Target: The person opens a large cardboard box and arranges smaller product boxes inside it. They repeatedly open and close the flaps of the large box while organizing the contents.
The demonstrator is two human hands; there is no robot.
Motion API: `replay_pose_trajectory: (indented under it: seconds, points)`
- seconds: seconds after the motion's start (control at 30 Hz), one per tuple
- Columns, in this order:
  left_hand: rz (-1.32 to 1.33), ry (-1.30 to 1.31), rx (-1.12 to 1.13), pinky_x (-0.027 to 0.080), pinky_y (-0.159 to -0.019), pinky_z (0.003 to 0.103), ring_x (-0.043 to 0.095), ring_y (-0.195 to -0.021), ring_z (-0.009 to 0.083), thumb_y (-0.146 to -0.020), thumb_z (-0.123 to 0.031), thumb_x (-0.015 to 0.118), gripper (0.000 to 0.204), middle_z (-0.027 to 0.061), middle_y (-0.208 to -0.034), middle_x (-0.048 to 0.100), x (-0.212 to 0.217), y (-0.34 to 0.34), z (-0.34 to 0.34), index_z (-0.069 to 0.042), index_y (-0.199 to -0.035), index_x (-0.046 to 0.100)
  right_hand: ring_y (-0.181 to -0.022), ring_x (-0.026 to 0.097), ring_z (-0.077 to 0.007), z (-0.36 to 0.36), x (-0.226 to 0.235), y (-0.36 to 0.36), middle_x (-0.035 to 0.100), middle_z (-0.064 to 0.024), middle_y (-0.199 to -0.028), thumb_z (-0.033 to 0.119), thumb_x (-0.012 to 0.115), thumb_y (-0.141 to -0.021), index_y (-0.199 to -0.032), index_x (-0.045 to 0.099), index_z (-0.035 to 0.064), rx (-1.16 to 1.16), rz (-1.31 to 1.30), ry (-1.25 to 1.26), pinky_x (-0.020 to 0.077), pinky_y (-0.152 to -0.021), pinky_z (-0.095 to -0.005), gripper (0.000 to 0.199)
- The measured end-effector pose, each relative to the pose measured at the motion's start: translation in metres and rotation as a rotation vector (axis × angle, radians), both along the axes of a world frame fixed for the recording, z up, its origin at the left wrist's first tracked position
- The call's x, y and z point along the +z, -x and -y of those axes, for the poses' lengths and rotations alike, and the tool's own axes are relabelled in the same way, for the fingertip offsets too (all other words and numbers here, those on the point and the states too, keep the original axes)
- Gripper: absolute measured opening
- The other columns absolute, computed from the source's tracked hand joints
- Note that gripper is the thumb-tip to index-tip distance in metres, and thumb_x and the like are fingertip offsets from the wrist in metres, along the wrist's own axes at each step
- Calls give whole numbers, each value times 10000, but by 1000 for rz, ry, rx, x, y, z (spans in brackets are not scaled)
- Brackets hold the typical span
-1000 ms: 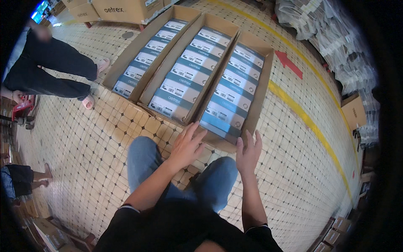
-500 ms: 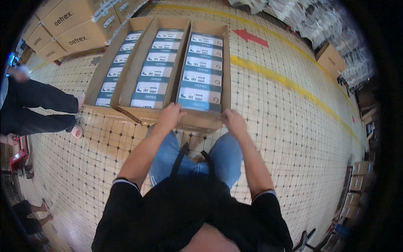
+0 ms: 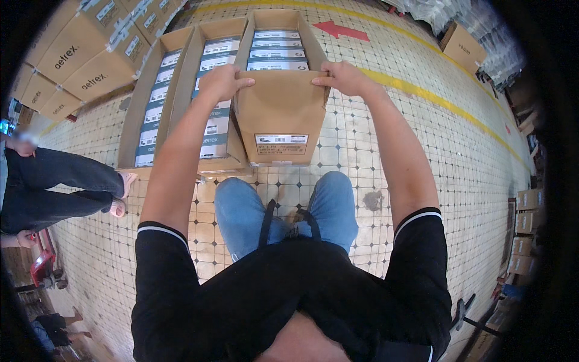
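Note:
Both my hands grip the near upper edge of an open brown carton [image 3: 280,108], the rightmost of three standing side by side. My left hand [image 3: 222,83] is closed over its left corner, and my right hand [image 3: 348,78] over its right corner. The carton's near wall faces me, with a printed label [image 3: 281,144] low on it, and its near end looks raised. Inside lies a row of white and blue-grey shoe boxes [image 3: 276,53], the nearest ones hidden by the wall. To the left, the middle carton [image 3: 236,158] and the left carton [image 3: 134,114] hold similar boxes.
Closed cartons [image 3: 90,72] are stacked at the far left. A person in dark trousers [image 3: 66,175] stands at the left beside a red wheeled thing [image 3: 43,265]. Yellow floor lines [image 3: 416,93] and a red arrow [image 3: 344,30] lie to the right. Another carton [image 3: 463,47] stands beside plastic-wrapped goods [image 3: 482,27].
Both hands have moved up and away from me, lifting the right carton's near edge. Its near wall now shows and covers the nearest boxes. The other two cartons stay beside it.

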State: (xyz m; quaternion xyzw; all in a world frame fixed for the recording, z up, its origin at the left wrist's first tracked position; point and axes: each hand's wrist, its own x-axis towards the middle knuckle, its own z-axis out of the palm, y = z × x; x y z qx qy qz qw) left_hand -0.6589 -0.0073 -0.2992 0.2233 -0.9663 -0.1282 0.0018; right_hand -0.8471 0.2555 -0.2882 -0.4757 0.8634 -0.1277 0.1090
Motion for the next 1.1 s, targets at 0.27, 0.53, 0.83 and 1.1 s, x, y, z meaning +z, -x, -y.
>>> replay_pose_trajectory:
  seconds: [0.27, 0.53, 0.83, 1.1]
  points:
    - [3, -12, -15, 522, -814, 430, 678, -1000, 276, -810, -634, 683, 555, 83, -1016, 728, 8, 4, 6, -136, -1051, 727, -894, 652, -363, 6, 11, 2, 688, -209, -931, 560, 643, -893, -1013, 644, 33, 35, -1, -20, 506, -788, -441, 540]
    - [11, -15, -9, 524, -825, 434, 674, -1013, 288, -848, -625, 645, 555, 94, -1066, 718, 1, 0, 2, -100, -1009, 722, -925, 662, -371, 6, 7, 0, 700, -212, -942, 545, 642, -896, -1028, 666, 45, 26, 25, -45, 511, -803, -448, 518]
    - [-50, -236, -12, 398, -1069, 472, 474, -1299, 470, -948, -508, 573, 495, 359, -1431, 428, -94, -108, -75, -41, -970, 737, -950, 659, -386, -47, -99, -105, 675, -217, -1058, 502, 641, -890, -1120, 657, 94, -285, 112, 96, 527, -818, -485, 468]
    - [-183, 150, 5, 161, -1173, 548, 387, -1384, 400, -950, -496, 520, 594, 287, -1446, 454, -153, -80, -97, -38, -1321, 589, -1185, 537, -409, -6, -162, -123, 407, -279, -1417, 390, 652, -886, -1302, 546, 74, -553, -80, 57, 497, -928, -474, 533]
